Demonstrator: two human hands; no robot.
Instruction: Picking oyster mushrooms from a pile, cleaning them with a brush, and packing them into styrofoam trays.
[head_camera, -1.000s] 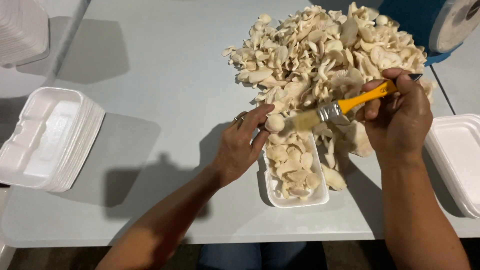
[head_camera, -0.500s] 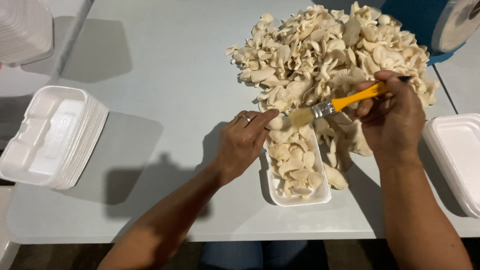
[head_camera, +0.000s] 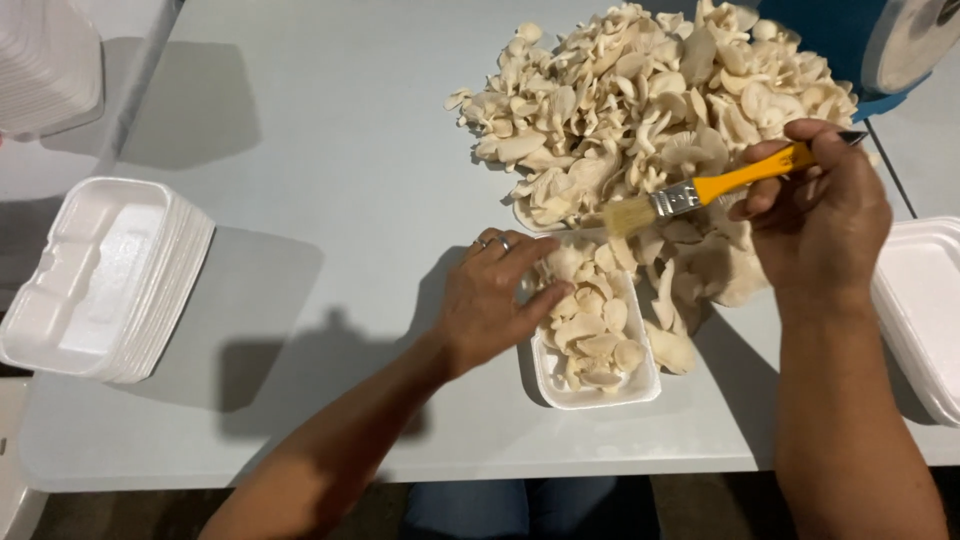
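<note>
A small white foam tray (head_camera: 598, 395) filled with pale oyster mushrooms (head_camera: 590, 325) sits near the table's front edge. My left hand (head_camera: 490, 300) lies flat on the tray's left rim, fingers spread over the mushrooms. My right hand (head_camera: 825, 215) grips a paintbrush (head_camera: 720, 188) with an orange handle and pale bristles. The bristles point left, hovering just above the tray's far end. Behind it spreads a big heap of loose oyster mushrooms (head_camera: 650, 110).
A stack of white foam trays (head_camera: 100, 280) stands at the left of the grey table (head_camera: 330, 130). More white trays (head_camera: 925, 310) lie at the right edge. A blue container with a white roll (head_camera: 880, 40) is at the back right.
My left hand has flattened onto the tray's edge, letting go of the mushroom it held up. The brush has lifted slightly and moved up and to the right.
</note>
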